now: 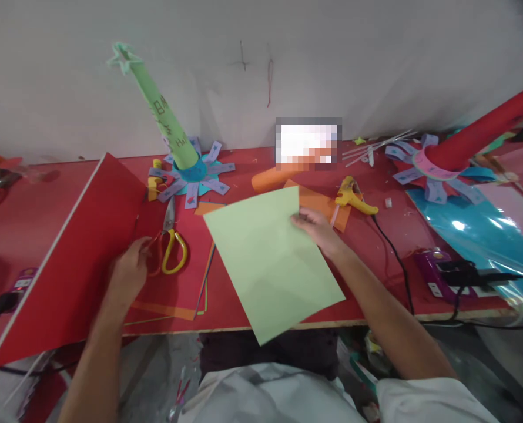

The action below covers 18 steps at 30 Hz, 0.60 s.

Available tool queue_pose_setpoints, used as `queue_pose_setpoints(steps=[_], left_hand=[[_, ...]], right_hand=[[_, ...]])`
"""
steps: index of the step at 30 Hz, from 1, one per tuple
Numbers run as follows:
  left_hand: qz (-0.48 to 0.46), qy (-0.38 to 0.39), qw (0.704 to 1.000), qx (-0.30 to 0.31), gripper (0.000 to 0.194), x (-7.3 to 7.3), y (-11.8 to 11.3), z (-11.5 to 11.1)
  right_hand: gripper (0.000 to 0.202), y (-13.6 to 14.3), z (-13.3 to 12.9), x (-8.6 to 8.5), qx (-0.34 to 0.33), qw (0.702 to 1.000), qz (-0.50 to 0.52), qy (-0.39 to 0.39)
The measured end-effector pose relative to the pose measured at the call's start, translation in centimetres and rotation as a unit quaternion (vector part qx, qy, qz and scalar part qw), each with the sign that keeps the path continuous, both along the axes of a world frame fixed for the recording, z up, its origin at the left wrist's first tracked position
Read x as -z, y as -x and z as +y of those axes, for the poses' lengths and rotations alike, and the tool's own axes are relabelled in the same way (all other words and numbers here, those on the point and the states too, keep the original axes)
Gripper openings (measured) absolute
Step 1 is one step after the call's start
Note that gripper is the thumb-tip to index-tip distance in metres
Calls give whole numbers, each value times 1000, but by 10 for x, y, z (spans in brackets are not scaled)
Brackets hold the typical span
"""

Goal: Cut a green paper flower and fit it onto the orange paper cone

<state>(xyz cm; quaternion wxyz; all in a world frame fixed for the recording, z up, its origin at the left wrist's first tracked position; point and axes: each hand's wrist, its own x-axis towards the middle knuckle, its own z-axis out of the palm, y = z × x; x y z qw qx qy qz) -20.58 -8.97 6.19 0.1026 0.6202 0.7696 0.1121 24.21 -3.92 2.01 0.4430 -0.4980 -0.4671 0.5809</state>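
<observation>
My right hand (317,228) pinches the upper right edge of a pale green sheet (274,264), which is held tilted over the front of the red table (367,305). On the left, my left hand (133,261) has its fingers closed at the red handle of the scissors (168,241); the blades point away from me and the other handle is yellow. Beside that hand a large red board (76,252) leans at an angle. Orange sheets (321,202) lie partly under the green sheet.
A green paper cone (164,111) stands at the back left, a red one (486,135) at the back right. A yellow glue gun (356,197) with a black cord lies right of centre. Near the right front is a purple power strip (438,276).
</observation>
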Motion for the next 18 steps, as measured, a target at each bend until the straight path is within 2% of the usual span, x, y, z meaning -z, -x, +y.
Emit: queue_pose_setpoints(steps=[2,5,7,10,12,14,18], left_hand=[[75,1,997,20,39,-6,-6,-1],[190,-20,981,39,43,-21,-24,1],[174,-56,982,52,40,-33,-38,8],[51,-117,982,140,34,-44,-61,35],[-20,-134,967,216,33,-43,-78,62],[-51,-155,948,274,35,-38,-99,92],[-51,-145,918,365,44,-19,-156,138]], right_hand=[[45,6,-2,-1,-60,997,-47,-6],[47,9,-5,-4,-109,989,-95,-42],[45,9,-7,-6,-120,988,-82,-50],[43,6,-10,-8,-110,993,-23,-38],[40,5,-11,-8,-92,995,24,-25],[39,4,-12,-7,-66,994,80,-20],[40,3,-12,-6,-40,990,131,-22]])
